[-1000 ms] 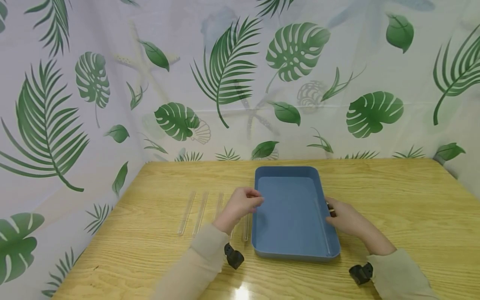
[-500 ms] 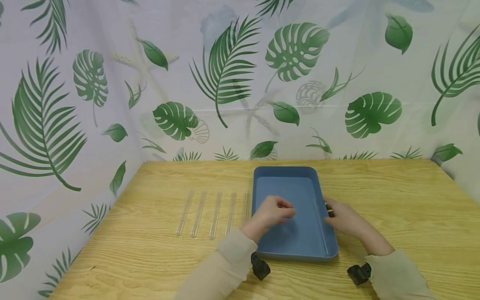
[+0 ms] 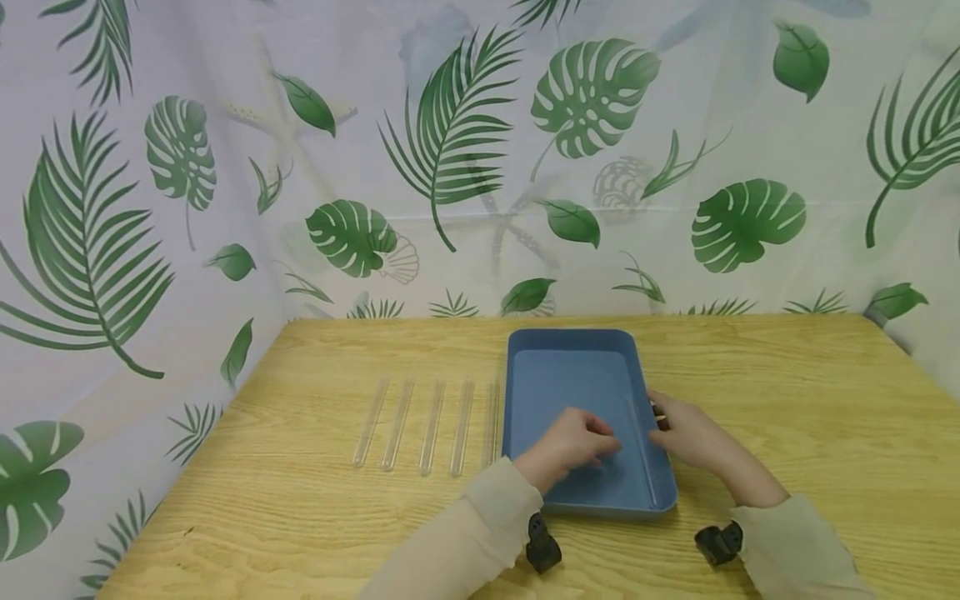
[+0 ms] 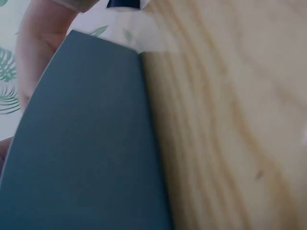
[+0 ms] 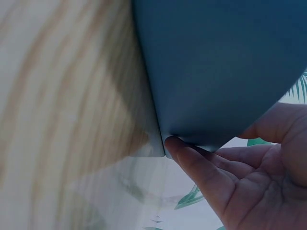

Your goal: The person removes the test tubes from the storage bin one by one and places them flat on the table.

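Over the blue tray (image 3: 570,375) in the head view is my left hand (image 3: 573,442), thumb and fingers loosely curled. I see nothing between its fingertips. A clear test tube (image 3: 642,454) lies lengthwise in the tray near its right wall, to the right of that hand. My right hand (image 3: 686,429) holds the tray's right side; the right wrist view has its fingers (image 5: 196,165) against the outer wall, with part of the hand hidden behind the rim. Several more clear test tubes (image 3: 432,429) lie side by side on the table left of the tray.
The wooden table (image 3: 300,517) runs back to a leaf-patterned cloth (image 3: 480,167) that also hangs at the left and right. A black wrist camera (image 3: 542,546) sits under the left sleeve, another black camera (image 3: 720,543) by the right sleeve.
My left hand has moved right, from the tray's left rim by the row of test tubes to above the tray's floor. The right hand stays on the tray's side.
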Demonstrator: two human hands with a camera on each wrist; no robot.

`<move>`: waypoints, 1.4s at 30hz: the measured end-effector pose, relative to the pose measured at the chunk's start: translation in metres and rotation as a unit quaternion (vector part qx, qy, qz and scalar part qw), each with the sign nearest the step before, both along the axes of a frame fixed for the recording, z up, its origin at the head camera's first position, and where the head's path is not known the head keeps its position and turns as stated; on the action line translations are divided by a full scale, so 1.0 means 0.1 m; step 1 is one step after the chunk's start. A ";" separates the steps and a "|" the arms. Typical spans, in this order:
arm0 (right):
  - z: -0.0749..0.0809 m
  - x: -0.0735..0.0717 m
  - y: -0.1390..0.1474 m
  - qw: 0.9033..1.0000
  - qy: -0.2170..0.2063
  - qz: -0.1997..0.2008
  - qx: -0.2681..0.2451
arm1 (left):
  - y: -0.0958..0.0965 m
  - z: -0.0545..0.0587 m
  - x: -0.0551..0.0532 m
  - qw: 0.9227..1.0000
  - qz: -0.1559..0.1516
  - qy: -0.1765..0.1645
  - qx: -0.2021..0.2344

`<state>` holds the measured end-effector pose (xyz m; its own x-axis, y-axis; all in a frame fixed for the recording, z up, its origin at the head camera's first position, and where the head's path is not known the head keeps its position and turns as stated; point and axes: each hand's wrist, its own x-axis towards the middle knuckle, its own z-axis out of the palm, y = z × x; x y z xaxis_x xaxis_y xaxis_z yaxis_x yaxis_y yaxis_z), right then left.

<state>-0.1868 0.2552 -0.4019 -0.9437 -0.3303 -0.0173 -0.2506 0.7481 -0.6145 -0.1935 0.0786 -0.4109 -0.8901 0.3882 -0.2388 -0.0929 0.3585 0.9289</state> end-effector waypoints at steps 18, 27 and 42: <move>-0.01 -0.01 0.00 1.000 -0.002 0.005 0.001 | 0.31 -0.01 0.04 0.994 0.045 -0.098 0.001; -0.02 -0.02 0.01 1.000 0.002 0.004 -0.007 | 0.36 -0.02 0.05 0.986 0.066 -0.139 0.060; -0.01 -0.01 0.03 1.000 0.005 0.017 -0.013 | 0.45 -0.06 0.09 0.983 0.078 -0.150 0.073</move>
